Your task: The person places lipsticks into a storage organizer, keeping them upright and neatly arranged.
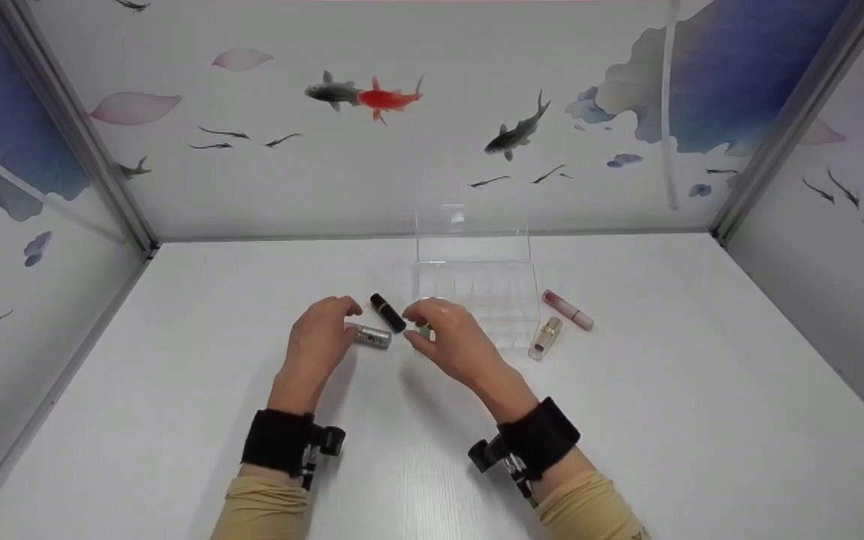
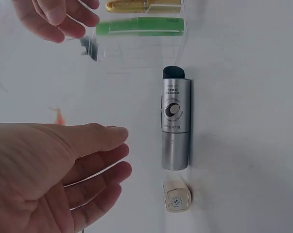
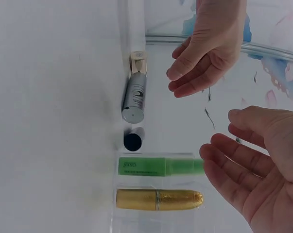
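My left hand (image 1: pixel 316 341) hovers beside a silver lipstick tube (image 1: pixel 373 337), thumb and fingers apart and holding nothing. A black lipstick tube (image 1: pixel 387 312) lies just behind the silver one. In the left wrist view, a cream square-ended tube (image 2: pixel 177 198) lies near the silver tube's end; my left hand hides it in the head view. My right hand (image 1: pixel 456 337) is over the front left of a clear divided box (image 1: pixel 511 304), its fingers loosely bent around nothing. A green tube (image 3: pixel 144 166) and a gold lipstick tube (image 3: pixel 158 199) stand in the box, near the right fingertips.
The box's transparent lid (image 1: pixel 473 232) stands raised at the back. Right of the box lie a pink lip gloss tube (image 1: pixel 568 310) and a clear-capped gold lipstick (image 1: pixel 546 337). Printed panels (image 1: pixel 432 165) border the white table (image 1: pixel 432 465) at the back and sides.
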`<state>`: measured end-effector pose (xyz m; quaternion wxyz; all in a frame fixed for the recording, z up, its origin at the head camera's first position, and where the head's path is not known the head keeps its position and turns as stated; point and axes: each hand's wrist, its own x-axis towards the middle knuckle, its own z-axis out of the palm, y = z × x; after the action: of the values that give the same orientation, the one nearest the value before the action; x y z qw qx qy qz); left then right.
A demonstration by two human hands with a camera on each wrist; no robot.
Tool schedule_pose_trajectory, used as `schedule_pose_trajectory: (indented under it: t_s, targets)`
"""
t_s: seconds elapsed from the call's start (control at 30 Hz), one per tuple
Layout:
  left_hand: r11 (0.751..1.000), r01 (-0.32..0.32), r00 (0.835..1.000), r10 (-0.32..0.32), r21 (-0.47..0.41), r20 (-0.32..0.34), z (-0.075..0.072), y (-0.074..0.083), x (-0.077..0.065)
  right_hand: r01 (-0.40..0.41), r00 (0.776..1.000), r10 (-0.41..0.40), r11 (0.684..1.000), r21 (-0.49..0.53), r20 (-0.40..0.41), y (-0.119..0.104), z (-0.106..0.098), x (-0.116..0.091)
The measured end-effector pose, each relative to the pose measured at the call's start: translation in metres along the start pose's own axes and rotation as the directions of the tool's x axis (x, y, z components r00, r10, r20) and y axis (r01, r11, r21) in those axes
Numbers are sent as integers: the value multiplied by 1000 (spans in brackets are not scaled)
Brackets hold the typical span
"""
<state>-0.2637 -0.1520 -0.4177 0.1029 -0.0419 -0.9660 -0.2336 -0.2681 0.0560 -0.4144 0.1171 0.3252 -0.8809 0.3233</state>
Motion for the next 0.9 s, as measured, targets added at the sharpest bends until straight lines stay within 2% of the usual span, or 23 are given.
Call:
schedule_pose_trajectory:
  t_s: [0.17,0.27,0.4,0.6,0.73,0.9]
  targets:
    - [1000,7,994,-7,4,108,7,-7,2,-15,987,10,999,30,159,0,14,2]
    - [1000,-9,992,7,18,129,11,-10,3,-54,970,46,998,27,239,-2,21,6]
    - [999,-27,990,21,40,141,15,-12,4,-70,949,71,997,-15,306,-11,29,13]
    - [996,-61,989,52,58,138,19,-12,5,-10,945,65,986,-169,320,-23,42,19]
    - [995,-80,988,71,66,134,19,-12,5,18,941,69,967,-255,330,-20,48,22]
    - [993,-101,984,91,58,154,16,-9,4,52,946,35,965,-259,323,-11,51,19]
